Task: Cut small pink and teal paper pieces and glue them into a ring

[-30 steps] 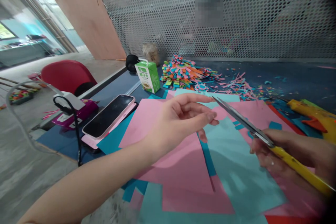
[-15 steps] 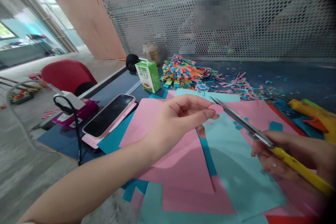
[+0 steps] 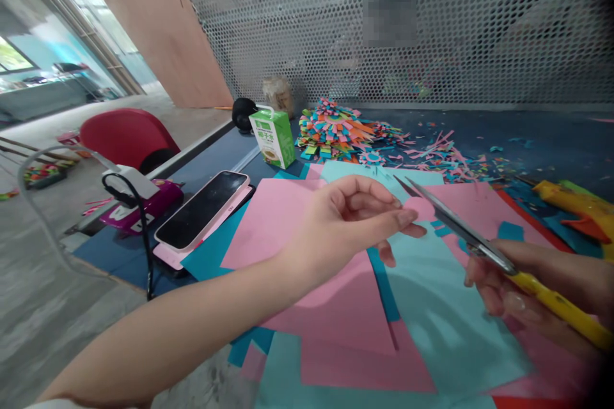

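1. Surface [image 3: 220, 152]: paper sheets [image 3: 345, 307] overlap across lower centre.
2. Left hand [image 3: 336, 220], centre: fingertips clamped on pink paper circle [image 3: 418, 208], farther right than half a second ago.
3. Right hand [image 3: 542, 265], lower right, apart from left: wrapped around scissors [image 3: 494, 257], blades slightly parted.
4. Pink paper circle, right of centre, at the blades: hidden one second ago, now face showing.

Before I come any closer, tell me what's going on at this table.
A person is working with both hands above coloured paper sheets. The left hand pinches a small rounded pink piece. The right hand holds yellow-handled scissors, blades slightly parted, right by that piece. Farther back, a colourful heap of cut paper sits near a green carton.
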Tool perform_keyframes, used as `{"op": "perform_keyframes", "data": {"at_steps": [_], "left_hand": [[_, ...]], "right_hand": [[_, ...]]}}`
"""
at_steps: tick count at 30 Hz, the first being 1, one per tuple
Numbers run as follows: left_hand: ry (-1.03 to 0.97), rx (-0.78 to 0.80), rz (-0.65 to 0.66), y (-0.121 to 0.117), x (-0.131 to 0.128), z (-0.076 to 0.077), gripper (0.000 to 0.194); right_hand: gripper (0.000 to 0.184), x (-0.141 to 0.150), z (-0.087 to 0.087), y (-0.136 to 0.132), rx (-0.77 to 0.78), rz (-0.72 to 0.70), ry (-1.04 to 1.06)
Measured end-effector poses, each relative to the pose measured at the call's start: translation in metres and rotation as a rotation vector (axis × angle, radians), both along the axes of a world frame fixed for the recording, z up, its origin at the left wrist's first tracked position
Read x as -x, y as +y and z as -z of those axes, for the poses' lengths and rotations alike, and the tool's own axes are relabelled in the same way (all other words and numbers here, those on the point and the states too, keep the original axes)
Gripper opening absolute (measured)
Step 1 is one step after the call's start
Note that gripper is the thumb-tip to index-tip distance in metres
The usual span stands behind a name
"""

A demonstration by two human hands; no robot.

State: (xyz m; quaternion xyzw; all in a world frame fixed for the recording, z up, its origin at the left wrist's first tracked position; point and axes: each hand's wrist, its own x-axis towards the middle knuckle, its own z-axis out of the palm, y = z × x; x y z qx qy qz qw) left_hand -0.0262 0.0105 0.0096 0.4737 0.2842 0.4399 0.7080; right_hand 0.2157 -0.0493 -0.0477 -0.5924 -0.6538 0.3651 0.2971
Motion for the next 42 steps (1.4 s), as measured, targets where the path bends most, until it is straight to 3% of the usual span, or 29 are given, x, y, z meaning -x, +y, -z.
{"op": "perform_keyframes", "data": {"at_steps": [5, 10, 15, 24, 28, 42], "left_hand": [[-0.023, 0.002, 0.01, 0.001, -0.002, 0.003, 0.015], [-0.051, -0.022, -0.006, 0.001, 0.0, 0.004, 0.015], [-0.079, -0.035, 0.016, 0.0, 0.0, 0.003, 0.016], [-0.082, -0.019, 0.035, -0.001, -0.001, 0.003, 0.018], [-0.075, -0.02, 0.035, 0.0, -0.001, 0.003, 0.021], [-0.056, -0.015, 0.042, -0.001, -0.001, 0.003, 0.019]], "right_hand": [[0.031, -0.016, 0.004, 0.002, 0.041, -0.07, 0.063], [0.035, -0.015, 0.006, 0.006, 0.0, -0.105, 0.092], [0.034, -0.015, 0.008, 0.005, -0.064, -0.081, 0.084], [0.03, -0.02, 0.009, 0.0, -0.032, -0.103, 0.054], [0.027, -0.019, 0.009, 0.002, -0.103, -0.112, 0.014], [0.022, -0.017, 0.008, 0.005, -0.081, -0.104, -0.038]]}}
